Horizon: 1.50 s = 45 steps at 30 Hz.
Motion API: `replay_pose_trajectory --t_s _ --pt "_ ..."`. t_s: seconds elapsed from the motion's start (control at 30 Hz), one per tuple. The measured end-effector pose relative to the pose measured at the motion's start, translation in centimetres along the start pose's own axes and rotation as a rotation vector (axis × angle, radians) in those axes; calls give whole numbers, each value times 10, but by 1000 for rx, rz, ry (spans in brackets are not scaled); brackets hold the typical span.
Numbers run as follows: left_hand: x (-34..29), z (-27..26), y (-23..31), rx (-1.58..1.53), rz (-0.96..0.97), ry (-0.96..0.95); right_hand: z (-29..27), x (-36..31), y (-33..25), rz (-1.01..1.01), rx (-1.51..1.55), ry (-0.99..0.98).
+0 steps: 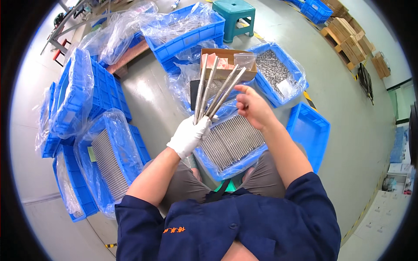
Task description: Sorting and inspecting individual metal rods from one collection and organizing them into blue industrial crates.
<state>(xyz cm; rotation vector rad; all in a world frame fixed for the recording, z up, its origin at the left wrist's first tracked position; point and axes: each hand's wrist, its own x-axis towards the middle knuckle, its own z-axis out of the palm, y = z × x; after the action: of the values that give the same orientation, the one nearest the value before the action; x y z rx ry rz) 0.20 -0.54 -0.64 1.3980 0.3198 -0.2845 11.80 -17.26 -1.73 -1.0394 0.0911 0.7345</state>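
Observation:
My left hand [190, 135], in a white glove, is closed around the lower ends of several slim metal rods [220, 89], which fan out upward and away from me. Just right of the rods is my bare right hand [256, 106], its index finger stretched out and the other fingers partly curled. I see nothing in it, and whether a fingertip touches the nearest rod I cannot tell. Below both hands, between my knees, stands a blue crate [222, 174] lined with clear plastic. Rows of similar metal rods [233, 141] lie side by side in it.
Beyond the rods is an open cardboard box [248, 75] with pink pieces. A lined blue crate of small metal parts [272, 65] stands behind right, and a blue bin [309, 130] nearer. At left are stacked blue crates [106, 89] and another rod-filled crate [109, 165]. A green stool [235, 17] stands far back.

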Motion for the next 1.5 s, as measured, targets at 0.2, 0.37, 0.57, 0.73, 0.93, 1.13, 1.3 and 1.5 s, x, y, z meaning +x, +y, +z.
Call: replay_pose_trajectory --t_s 0.2,0.37,0.57,0.73,0.93,1.13,1.3,1.5 --pt "8 -13 6 50 -125 90 -10 6 18 -444 -1277 -345" --pt "5 -8 11 54 -96 112 -5 4 -9 -199 -1041 -90" --pt "6 -7 3 12 -59 115 -8 9 -31 -352 17 -147" --pt "3 -3 10 45 -79 88 -7 9 -23 -442 -68 -163" --pt "2 -1 6 -73 -94 101 2 4 -5 -651 -398 -63" --pt "-3 6 9 -101 -130 135 9 1 3 -675 -429 67" --pt "-4 6 4 -111 -114 142 6 0 5 -853 -690 106" --pt "-3 7 1 -116 -108 148 12 -5 13 -704 -493 86"
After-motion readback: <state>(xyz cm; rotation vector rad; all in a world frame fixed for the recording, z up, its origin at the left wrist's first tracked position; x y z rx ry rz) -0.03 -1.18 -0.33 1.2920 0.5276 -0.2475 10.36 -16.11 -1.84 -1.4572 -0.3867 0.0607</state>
